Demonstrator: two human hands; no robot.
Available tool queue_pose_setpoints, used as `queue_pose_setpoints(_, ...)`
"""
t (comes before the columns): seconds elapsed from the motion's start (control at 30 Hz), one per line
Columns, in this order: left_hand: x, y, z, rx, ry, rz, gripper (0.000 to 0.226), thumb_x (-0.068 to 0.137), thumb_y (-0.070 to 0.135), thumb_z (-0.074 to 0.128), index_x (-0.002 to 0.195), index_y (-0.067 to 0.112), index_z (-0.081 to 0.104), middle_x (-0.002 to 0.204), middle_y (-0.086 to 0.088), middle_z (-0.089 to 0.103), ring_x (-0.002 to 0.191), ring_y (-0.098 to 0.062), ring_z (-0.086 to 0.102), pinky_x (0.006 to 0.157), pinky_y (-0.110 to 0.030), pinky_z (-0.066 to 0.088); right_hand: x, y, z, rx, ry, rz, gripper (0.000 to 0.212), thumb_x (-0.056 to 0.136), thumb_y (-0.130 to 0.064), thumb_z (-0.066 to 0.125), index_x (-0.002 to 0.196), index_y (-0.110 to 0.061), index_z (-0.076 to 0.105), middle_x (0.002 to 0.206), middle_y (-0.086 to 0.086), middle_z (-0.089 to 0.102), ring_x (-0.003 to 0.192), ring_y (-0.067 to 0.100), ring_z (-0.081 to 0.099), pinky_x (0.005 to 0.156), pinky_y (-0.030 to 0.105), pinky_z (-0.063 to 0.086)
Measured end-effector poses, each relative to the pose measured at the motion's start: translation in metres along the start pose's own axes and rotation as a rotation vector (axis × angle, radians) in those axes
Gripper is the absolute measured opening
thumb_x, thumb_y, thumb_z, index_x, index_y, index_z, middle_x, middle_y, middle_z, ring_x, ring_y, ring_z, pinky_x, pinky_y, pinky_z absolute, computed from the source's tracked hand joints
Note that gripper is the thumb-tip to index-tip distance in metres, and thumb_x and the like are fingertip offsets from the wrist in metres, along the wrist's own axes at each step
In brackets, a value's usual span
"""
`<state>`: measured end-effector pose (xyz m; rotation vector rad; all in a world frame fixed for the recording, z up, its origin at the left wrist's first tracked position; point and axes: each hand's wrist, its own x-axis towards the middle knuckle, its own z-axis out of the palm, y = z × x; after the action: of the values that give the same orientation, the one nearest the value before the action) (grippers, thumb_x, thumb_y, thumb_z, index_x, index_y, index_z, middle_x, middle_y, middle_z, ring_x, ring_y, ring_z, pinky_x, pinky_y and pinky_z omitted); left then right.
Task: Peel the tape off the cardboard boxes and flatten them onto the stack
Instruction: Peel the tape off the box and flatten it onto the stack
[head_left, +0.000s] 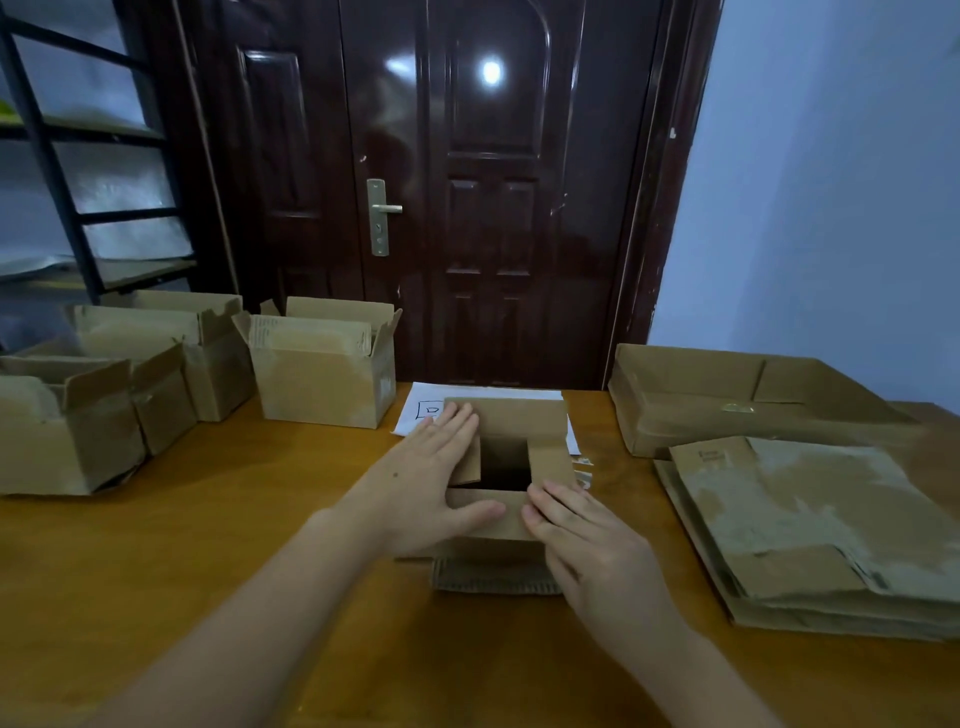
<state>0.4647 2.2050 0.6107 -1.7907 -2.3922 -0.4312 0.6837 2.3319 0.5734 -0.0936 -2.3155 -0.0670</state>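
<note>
At the lower centre of the frame, a small brown cardboard box stands between both hands. The left hand lies flat on its left flaps, fingers straight; the right hand presses the near flap with straight fingers, gripping nothing.

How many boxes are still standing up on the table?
5: one under the hands, one by the door, three at far left. More may hide behind.
</note>
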Motion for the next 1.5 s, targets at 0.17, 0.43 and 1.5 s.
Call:
queue_pose_setpoints(0.17,0.005,-0.005,0.009,-0.109,-0.046,-0.078,0.122,0.070,0.103,0.033,0.164,0.029,0.011,0.169,0.012,0.017,0.152,-0.007,0.017,0.121,-0.030,0.018,0.011,0.006,-0.008,0.042,-0.087,0.028,0.043,0.087,-0.040,0.070,0.129,-0.031,0.067,0.136,-0.013,0.063,0.130,-0.003,0.048,0.103,0.036,0.053)
queue_pose_setpoints(0.43,0.006,-0.007,0.013,-0.092,-0.014,-0.073,0.119,0.068,0.104,0.034,0.161,0.031,0.020,0.161,0.012,0.031,0.143,-0.008,0.030,0.115,-0.031,0.031,0.077,0.034,0.004,-0.001,-0.768,0.252,0.138,0.063,-0.084,0.070,0.158,-0.033,-0.017,0.165,-0.014,-0.024,0.151,0.010,-0.025,0.125,0.049,0.008)
queue_pose_setpoints(1.5,0.006,-0.003,-0.003,-0.106,-0.102,-0.122,0.115,0.072,0.104,0.020,0.164,0.038,0.005,0.171,0.018,0.001,0.156,-0.006,0.009,0.120,-0.031,0.014,0.068,0.041,0.011,0.061,-0.760,0.252,0.119,0.072,-0.063,0.066,0.161,-0.029,-0.004,0.167,-0.014,-0.017,0.152,0.009,-0.021,0.123,0.042,0.023)
